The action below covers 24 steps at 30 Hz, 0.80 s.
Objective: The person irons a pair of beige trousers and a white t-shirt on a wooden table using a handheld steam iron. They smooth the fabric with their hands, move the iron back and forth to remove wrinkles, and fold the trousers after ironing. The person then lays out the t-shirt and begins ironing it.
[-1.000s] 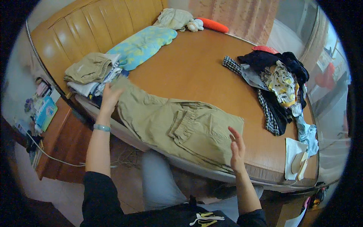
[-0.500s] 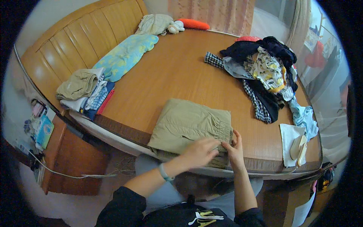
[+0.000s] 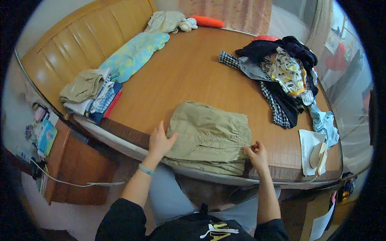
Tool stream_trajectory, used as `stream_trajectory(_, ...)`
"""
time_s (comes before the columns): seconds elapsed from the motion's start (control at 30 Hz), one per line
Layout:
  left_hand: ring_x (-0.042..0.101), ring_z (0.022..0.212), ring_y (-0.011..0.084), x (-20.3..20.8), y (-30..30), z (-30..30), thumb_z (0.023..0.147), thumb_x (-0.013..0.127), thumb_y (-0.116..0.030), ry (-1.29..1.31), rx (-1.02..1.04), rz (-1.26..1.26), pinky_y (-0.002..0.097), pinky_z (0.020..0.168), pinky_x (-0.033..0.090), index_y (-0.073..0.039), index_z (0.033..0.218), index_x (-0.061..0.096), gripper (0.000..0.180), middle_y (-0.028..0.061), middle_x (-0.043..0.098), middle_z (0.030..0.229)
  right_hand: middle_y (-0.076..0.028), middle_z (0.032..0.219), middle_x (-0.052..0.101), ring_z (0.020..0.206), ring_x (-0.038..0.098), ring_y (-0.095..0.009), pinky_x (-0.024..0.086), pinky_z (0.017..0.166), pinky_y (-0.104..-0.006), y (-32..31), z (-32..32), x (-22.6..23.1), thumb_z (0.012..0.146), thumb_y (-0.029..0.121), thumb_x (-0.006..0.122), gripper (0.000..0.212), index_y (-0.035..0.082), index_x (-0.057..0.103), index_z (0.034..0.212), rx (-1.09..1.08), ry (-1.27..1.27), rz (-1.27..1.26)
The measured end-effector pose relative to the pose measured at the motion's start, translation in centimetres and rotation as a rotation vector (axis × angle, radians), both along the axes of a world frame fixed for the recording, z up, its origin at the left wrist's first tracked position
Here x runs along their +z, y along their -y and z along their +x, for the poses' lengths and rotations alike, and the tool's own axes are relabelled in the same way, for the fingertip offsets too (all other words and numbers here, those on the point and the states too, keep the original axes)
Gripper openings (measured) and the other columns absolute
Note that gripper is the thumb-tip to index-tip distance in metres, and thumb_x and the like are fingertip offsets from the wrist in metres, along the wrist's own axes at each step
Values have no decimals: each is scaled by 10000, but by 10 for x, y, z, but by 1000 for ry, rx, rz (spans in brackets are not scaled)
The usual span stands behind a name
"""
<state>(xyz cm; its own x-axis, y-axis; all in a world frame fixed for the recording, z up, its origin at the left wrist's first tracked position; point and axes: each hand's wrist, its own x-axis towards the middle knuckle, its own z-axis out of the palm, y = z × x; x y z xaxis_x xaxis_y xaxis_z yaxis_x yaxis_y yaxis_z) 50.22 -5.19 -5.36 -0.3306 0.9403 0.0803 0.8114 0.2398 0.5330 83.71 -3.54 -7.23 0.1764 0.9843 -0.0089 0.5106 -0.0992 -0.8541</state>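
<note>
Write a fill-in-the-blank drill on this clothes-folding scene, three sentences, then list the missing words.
1. The left hand and the right hand rest at the two ends of a folded pair of ____ coloured trousers.
2. The trousers lie on a ____ platform made of boards.
3. The stack of folded clothes lies to the person's ____ of the trousers, while the loose clothes pile lies on the other side.

Missing words: khaki; wooden; left
</note>
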Motion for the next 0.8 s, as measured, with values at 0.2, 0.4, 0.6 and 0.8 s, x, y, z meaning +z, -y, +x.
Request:
stream_trajectory(0.2,584,811,203,-18,2,-43,753,610,-269,983,-189,-230,286,746,454,31,1037,543,418,93,620,883,-108,803,611,660,575,-168,457,564,-284,-28,-1,11,687,212,685,421,-73,545,964,81,-302,-388)
stream_trajectory(0.4,537,941,169,-36,-3,-46,760,579,-75,1168,-272,-175,301,824,428,22,1140,467,409,73,559,1061,-103,867,611,721,586,-192,470,630,-287,-16,-20,21,734,113,606,292,-46,552,973,219,-557,-370)
stream_trajectory(0.6,497,1007,166,4,3,-98,773,547,-35,980,-277,-13,308,884,393,19,1168,436,413,73,529,1113,-90,979,584,846,555,-176,445,733,-287,-5,-68,26,758,113,598,342,-19,505,1058,229,-555,-208)
stream_trajectory(0.8,478,1060,166,115,4,-231,756,550,-14,739,-272,355,320,920,377,10,1194,425,457,65,514,1151,-96,1016,568,915,533,-176,415,804,-292,-28,-208,110,795,119,573,339,-19,485,1091,493,-707,114)
